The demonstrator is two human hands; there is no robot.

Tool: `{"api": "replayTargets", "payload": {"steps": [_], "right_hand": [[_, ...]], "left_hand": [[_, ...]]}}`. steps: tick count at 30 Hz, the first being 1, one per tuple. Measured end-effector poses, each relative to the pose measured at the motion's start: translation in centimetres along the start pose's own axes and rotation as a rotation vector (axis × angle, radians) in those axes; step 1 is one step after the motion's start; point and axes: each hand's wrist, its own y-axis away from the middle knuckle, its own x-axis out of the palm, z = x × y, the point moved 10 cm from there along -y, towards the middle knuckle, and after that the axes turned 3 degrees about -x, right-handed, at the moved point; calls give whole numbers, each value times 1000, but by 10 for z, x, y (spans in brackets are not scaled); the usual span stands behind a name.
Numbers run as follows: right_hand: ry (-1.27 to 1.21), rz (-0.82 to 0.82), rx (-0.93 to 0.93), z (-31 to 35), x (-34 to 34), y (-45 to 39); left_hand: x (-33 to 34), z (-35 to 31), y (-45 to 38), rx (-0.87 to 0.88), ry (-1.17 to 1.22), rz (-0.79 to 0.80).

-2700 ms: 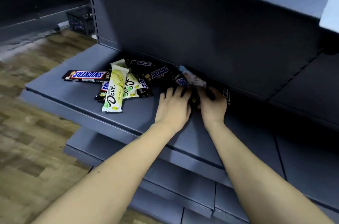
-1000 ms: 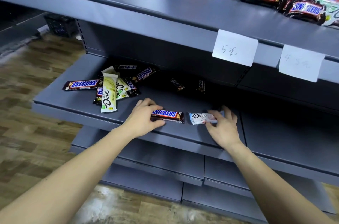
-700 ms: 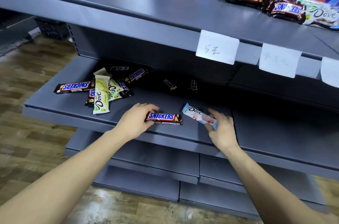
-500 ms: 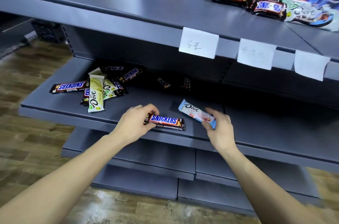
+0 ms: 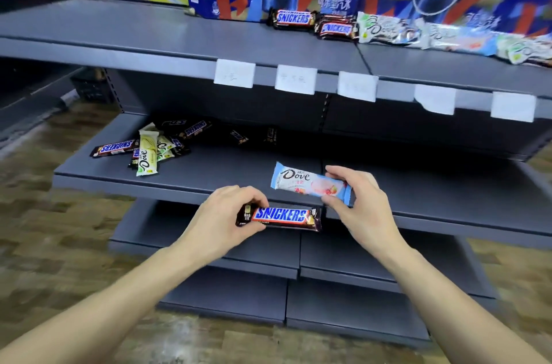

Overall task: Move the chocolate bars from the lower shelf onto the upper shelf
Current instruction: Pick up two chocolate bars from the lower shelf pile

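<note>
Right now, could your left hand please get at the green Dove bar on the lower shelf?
Probably not yet: the left hand grips a Snickers bar. The green Dove bar lies uncovered atop the pile, so the path looks free once that hand is emptied.

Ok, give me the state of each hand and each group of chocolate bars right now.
Left hand: gripping the Snickers bar, lifted.
Right hand: pinching the Dove bar, lifted.
Pile of bars: lying on the lower shelf.
Row of bars: lying on the upper shelf.
</note>
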Motion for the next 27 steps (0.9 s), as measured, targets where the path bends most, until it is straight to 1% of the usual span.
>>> {"api": "replayTargets", "payload": {"steps": [6,11,15,19,23,27], "right_hand": [[15,-40,-136,27,-80,29],[41,-86,-220,41,-138,50],[39,-117,-231,42,-182,60],[90,-136,-254,42,-219,64],[123,-202,-264,35,-249,62],[165,-222,-255,24,-269,54]], "left_hand": [[-9,-83,31,22,74,-39],[-19,-146,48,97,51,-82],[-32,-187,46,134,40,-126],[-43,-222,37,186,16,-159],[-48,-247,25,233,-9,-189],[-54,-265,12,249,-36,-226]]}}
